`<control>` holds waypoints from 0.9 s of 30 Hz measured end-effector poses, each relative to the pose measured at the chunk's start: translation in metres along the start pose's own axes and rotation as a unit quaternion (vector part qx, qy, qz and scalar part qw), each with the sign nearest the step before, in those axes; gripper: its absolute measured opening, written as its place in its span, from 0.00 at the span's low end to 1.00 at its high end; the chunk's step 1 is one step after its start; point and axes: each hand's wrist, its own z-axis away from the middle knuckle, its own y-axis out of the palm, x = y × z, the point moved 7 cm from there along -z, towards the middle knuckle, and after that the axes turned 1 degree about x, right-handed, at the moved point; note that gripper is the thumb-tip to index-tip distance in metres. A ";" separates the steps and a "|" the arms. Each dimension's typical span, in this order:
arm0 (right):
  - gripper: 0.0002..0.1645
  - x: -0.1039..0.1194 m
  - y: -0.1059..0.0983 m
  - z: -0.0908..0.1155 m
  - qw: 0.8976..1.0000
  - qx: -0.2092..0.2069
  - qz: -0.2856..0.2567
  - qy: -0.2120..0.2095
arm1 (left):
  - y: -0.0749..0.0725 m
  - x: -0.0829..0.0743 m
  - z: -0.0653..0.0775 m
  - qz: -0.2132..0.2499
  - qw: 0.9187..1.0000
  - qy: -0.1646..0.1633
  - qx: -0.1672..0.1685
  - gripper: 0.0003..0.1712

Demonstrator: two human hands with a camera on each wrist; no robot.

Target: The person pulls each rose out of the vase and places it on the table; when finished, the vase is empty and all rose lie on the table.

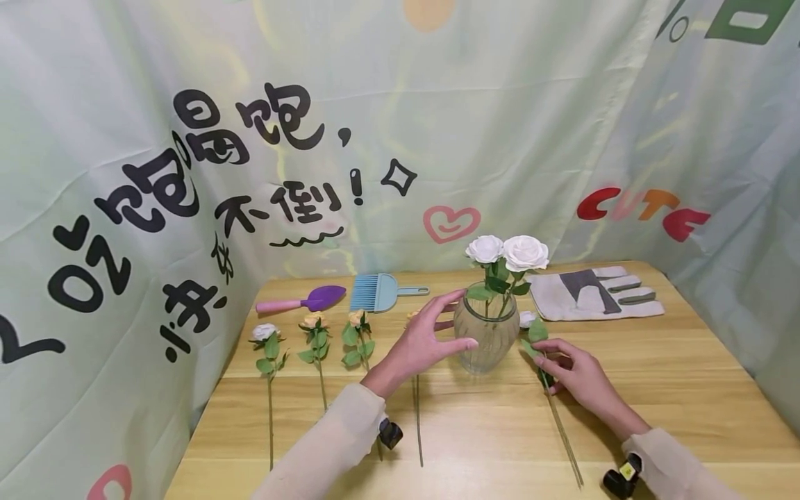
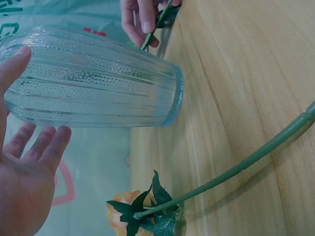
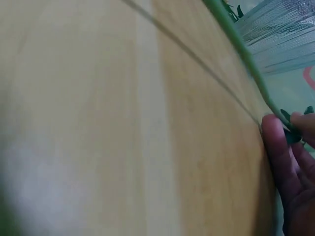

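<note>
A clear ribbed glass vase (image 1: pixel 486 342) stands upright on the table, with two white roses (image 1: pixel 526 253) in it. My left hand (image 1: pixel 417 347) is spread around the vase's left side. In the left wrist view its thumb overlaps the glass (image 2: pixel 93 81) and the other fingers are parted, close beside it. Right of the vase, my right hand (image 1: pixel 581 375) pinches the stem of another white rose (image 1: pixel 562 430) just below its leaves. That flower's head points away from me, and its lower stem slants toward the table's front. In the right wrist view, thumb and fingertips meet on the green stem (image 3: pixel 241 46).
Left on the wooden table (image 1: pixel 487 444) lie a white rose (image 1: pixel 265 332) and several orange-yellow roses (image 1: pixel 314 321), one partly behind my left hand. At the back are a purple trowel (image 1: pixel 325 297), a blue brush (image 1: pixel 375 293) and a work glove (image 1: pixel 596 293). Printed cloth (image 1: pixel 531 118) hangs behind.
</note>
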 end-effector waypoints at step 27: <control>0.21 0.055 -0.028 0.003 0.979 -0.096 0.103 -0.144 | 0.000 -0.001 0.000 0.004 1.000 0.005 -0.003 0.50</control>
